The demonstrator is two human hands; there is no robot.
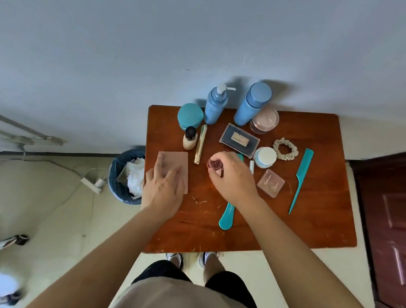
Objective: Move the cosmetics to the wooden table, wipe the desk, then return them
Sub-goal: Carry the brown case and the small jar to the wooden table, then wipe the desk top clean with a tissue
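Note:
A small wooden table (315,225) against the wall carries the cosmetics. My left hand (163,191) lies with straight fingers on a flat pink palette (174,159) at the table's left side. My right hand (233,176) pinches a small dark red round jar (214,164) near the table's middle, over a teal hairbrush (227,217). Behind them stand two blue bottles (252,103), a teal jar (190,115), a foundation bottle (189,138), a gold tube (200,143) and a dark palette (239,139).
On the right part of the table lie a pink-lidded jar (264,120), a white jar (264,157), a scrunchie (285,148), a teal comb (301,177), a pink compact (270,183). A bin (123,175) with tissue stands left of the table. A dark door (396,221) is at right.

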